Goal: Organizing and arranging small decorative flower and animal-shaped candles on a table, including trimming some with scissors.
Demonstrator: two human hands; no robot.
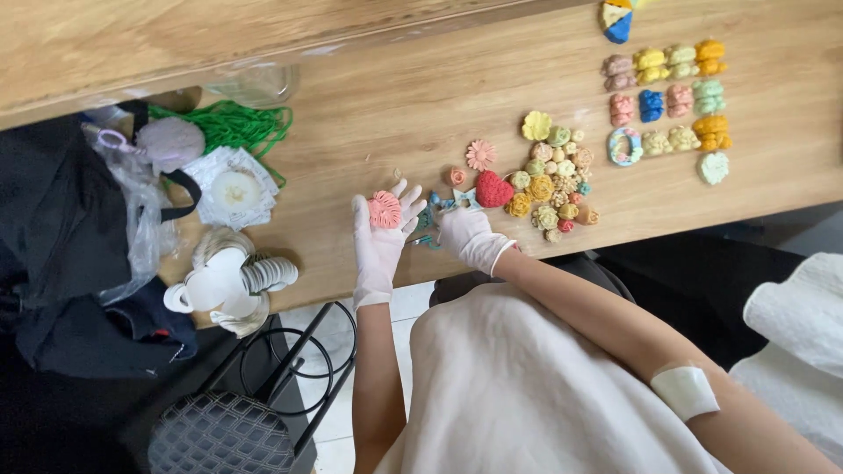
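White cloth over the person's shoulder and back (527,386) fills the bottom of the head view, with a pale patch (685,391) stuck on the right forearm. Both hands wear white gloves. Her left hand (379,230) lies palm up and wide open, fingers spread, cradling a pink scalloped flower piece (385,210) that simply rests on the palm, unpinched. Her right hand (464,230) is curled over a small teal star-like piece (442,202) at the edge of the wooden table (395,105); I cannot tell whether its fingers actually close on anything.

Just beside that hand sit a red heart (493,189) and a tight cluster of small coloured flowers (551,180), with neat rows of more pieces (667,88) farther off.

To my eye, the pink piece could slide off if the palm tilts, since nothing holds it. The right wrist is close enough to nudge the heart or scatter the cluster. The stack of white discs (233,276) overhangs the table's near edge and looks easy to knock down.
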